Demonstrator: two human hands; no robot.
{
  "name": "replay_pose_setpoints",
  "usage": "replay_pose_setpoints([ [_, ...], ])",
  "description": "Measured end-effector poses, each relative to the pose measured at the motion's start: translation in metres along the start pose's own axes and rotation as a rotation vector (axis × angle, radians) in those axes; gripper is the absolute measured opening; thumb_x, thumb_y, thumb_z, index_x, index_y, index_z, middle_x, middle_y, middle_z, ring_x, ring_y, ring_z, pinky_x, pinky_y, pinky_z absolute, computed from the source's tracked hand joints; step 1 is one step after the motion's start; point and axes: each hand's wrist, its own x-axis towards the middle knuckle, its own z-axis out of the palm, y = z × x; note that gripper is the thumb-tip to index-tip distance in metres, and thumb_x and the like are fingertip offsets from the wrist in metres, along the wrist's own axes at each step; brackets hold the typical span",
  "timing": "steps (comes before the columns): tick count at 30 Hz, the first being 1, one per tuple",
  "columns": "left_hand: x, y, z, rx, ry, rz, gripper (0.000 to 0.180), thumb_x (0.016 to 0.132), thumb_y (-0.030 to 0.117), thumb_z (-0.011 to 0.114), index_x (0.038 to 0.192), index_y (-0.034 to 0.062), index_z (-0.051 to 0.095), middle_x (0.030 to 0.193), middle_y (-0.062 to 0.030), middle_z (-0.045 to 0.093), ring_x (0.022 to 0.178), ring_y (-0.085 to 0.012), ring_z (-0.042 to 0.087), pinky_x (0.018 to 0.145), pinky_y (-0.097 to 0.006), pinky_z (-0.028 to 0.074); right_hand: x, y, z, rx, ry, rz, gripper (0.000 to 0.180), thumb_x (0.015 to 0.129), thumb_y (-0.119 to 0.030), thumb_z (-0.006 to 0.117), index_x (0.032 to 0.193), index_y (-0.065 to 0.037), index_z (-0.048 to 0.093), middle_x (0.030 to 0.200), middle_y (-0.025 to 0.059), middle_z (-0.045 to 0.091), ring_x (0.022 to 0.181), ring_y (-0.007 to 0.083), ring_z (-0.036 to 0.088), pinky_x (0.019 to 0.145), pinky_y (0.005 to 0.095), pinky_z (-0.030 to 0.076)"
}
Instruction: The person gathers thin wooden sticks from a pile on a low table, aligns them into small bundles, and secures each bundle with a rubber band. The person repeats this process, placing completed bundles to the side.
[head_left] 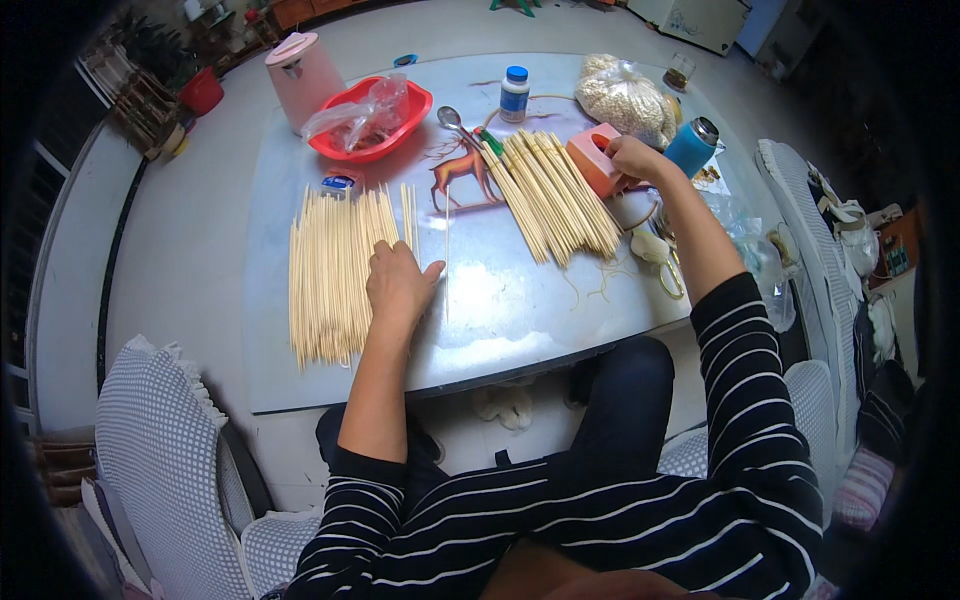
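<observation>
The left hand (400, 283) lies flat, fingers spread, on the right edge of the pale bamboo skewer pile (330, 270), beside a single skewer (447, 255) on the surface (500, 310). The right hand (630, 158) closes its fingers on a pink block (597, 158), touching a second skewer pile (555, 190). Pressing lightly should stop sticks rolling. Two piles, one loose skewer, one block.

The place looks like a home living room turned to handwork, with a low glass table (300, 390) bearing a deer picture, checked seat cushions (165, 450) near left and far right, slippers (505, 405) beneath, and a pink kettle (303, 75) at the far left.
</observation>
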Motion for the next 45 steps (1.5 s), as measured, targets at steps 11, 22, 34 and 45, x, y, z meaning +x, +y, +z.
replay_pose_setpoints([
  [11,-0.004,-0.007,-0.005,-0.041,-0.03,-0.011,0.052,0.082,0.039,0.077,0.107,-0.0039,0.064,0.115,-0.0223,0.055,0.107,-0.0391,0.059,0.087,-0.048,0.053,0.034,-0.043,-0.014,-0.289,-0.464,0.39,0.03,0.076,-0.005,0.063,0.104,0.0,0.069,0.097,0.0176,0.073,0.084,0.0306,0.076,0.063,0.0339,0.058],
  [22,0.0,-0.014,-0.007,-0.093,-0.026,0.013,0.053,0.083,0.043,0.075,0.107,-0.0022,0.065,0.112,-0.0222,0.059,0.104,-0.0389,0.062,0.086,-0.048,0.053,0.072,-0.013,-0.03,-0.089,-0.46,0.308,0.022,0.082,0.002,0.055,0.102,0.01,0.058,0.087,0.0245,0.069,0.068,0.0337,0.071,0.067,0.0393,0.06],
  [34,0.001,-0.019,-0.003,-0.113,0.004,0.039,0.05,0.082,0.041,0.076,0.107,-0.0019,0.066,0.11,-0.0218,0.059,0.101,-0.0389,0.063,0.086,-0.047,0.053,0.066,-0.035,-0.017,0.004,-0.438,0.48,0.022,0.084,-0.001,0.049,0.101,0.007,0.061,0.087,0.0238,0.067,0.073,0.0348,0.07,0.069,0.0407,0.058],
  [45,0.004,-0.023,-0.007,-0.115,-0.079,0.048,0.051,0.084,0.042,0.075,0.108,-0.0016,0.065,0.111,-0.02,0.058,0.103,-0.037,0.062,0.084,-0.048,0.054,0.094,-0.03,-0.012,-0.244,-0.489,0.512,0.024,0.08,0.001,0.049,0.097,0.005,0.065,0.088,0.022,0.068,0.072,0.0328,0.07,0.072,0.0397,0.059],
])
